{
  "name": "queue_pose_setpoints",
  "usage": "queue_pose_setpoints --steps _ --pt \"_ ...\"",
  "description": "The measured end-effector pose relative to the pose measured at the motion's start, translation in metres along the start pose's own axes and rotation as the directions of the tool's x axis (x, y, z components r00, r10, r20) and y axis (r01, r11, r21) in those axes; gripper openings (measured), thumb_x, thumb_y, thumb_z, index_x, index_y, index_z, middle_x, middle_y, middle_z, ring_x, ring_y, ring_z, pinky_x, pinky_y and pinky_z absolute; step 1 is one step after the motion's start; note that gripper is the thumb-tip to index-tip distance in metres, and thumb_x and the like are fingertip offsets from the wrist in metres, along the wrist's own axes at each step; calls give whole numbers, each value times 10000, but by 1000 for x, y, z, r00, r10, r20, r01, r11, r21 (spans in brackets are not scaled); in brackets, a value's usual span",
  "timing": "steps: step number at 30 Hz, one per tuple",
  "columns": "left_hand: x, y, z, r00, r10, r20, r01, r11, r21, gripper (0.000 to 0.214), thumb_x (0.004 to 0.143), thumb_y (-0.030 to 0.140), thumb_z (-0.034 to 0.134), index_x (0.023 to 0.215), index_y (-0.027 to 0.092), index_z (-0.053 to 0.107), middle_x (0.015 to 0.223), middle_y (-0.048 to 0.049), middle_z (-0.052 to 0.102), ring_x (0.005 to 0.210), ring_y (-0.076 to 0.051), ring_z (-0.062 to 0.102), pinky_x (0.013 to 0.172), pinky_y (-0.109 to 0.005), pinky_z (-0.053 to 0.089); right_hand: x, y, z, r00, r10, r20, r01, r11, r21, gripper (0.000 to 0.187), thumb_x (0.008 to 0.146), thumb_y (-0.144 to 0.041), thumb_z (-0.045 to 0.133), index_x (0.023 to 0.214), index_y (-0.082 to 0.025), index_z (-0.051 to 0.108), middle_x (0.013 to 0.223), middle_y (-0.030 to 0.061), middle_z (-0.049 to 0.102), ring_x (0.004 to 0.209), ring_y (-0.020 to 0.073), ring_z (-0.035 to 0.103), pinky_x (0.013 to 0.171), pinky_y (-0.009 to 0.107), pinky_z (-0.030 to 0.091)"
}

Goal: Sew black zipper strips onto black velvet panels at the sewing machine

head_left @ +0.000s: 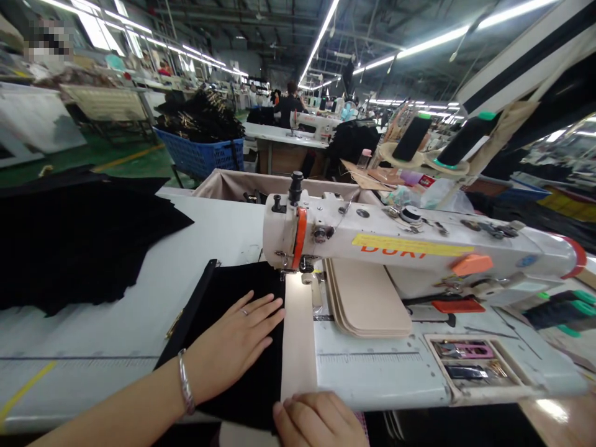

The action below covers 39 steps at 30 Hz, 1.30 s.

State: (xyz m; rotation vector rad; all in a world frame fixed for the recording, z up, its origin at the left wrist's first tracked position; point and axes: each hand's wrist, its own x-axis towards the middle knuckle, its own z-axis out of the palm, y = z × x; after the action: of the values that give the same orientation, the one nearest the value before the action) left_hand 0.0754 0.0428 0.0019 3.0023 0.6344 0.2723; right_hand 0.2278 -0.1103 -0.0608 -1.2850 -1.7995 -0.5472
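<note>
Your left hand point(233, 338) lies flat on the black fabric panel point(223, 288), fingers point(261, 308) spread and released, pressing rather than gripping. There is a ring on one finger and a bracelet point(186, 385) at the wrist. Your right hand point(316, 422) sits at the bottom edge of the view, at the near end of the beige strip point(298, 329). Its fingers are curled, and I cannot tell whether they pinch the strip or just rest on it.

The panel lies on the table point(139, 292) just left of the strip, edges touching. The far ends of both run under the presser foot point(305, 270) of the white sewing machine point(395, 242).

Progress, as a judgement: early. Almost the whole length of strip and panel lies on your side of the foot, and nothing sewn shows behind it. Whether the needle is down is too small to tell.

The table is white with a printed ruler along its front edge. A heap of black fabric point(69, 242) lies well to the left. A stack of beige pieces point(367, 298) sits under the machine arm, with a tool tray point(470, 363) to the right.

The room is a long factory hall with strip lights overhead. A blue basket point(200, 155) piled with dark goods stands behind the table, more machines sit beyond it, and a person sits far off with their back turned. Black thread cones point(412, 138) stand behind the machine.
</note>
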Motion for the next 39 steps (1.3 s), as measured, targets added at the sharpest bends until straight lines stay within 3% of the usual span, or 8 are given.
queue_pose_setpoints --steps 3,6,10,13,20,27,39 --pt "2 -3 -1 1000 9 5 -9 1000 11 510 959 175 502 1456 244 410 1494 -59 463 1395 -231 401 1164 -521 299 16 9 -8 992 -57 110 50 997 62 186 936 -175 484 964 -169 667 694 8 692 607 148 640 537 295 448" --pt "-7 4 -6 998 67 -14 -67 998 -13 499 937 129 516 1425 214 455 1449 -69 517 1386 -236 413 1166 -506 314 33 18 -14 980 -79 185 61 993 103 229 905 -125 467 1002 -156 673 733 15 702 651 145 635 551 287 464" --pt "-26 20 -15 989 148 -21 -149 984 -101 437 916 179 580 1351 177 533 1366 -64 593 1334 -209 475 1158 -418 368 45 27 -14 968 -100 229 64 985 158 235 880 -102 493 1038 -130 665 773 32 700 698 153 635 615 280 492" --pt "-31 23 -15 982 185 -36 -188 977 -105 362 912 77 511 1253 160 598 1305 -52 640 1281 -172 527 1148 -353 387 48 32 -12 956 -92 278 34 978 207 226 916 -158 505 1081 -124 655 806 53 697 762 168 640 671 288 511" --pt "-20 2 2 950 246 -190 -287 930 -232 306 930 60 414 1114 177 628 1217 -32 688 1238 -118 558 1180 -290 318 54 41 -11 933 -7 360 -78 972 220 201 958 -215 540 1105 -158 664 858 52 697 804 176 632 723 295 503" --pt "-21 -5 13 955 240 -174 -278 930 -240 371 884 14 447 1181 171 603 1251 -43 667 1280 -146 524 1184 -340 337 51 47 -11 914 23 404 -134 959 250 180 937 -161 561 1089 -155 658 975 50 701 889 188 624 797 324 509" --pt "-5 -22 11 955 257 -146 -280 945 -170 387 889 4 418 1191 165 599 1273 -60 652 1278 -174 527 1154 -388 371 58 56 -6 894 63 443 -161 969 187 253 934 -150 553 1169 -181 643 1088 59 696 976 199 625 875 355 522"
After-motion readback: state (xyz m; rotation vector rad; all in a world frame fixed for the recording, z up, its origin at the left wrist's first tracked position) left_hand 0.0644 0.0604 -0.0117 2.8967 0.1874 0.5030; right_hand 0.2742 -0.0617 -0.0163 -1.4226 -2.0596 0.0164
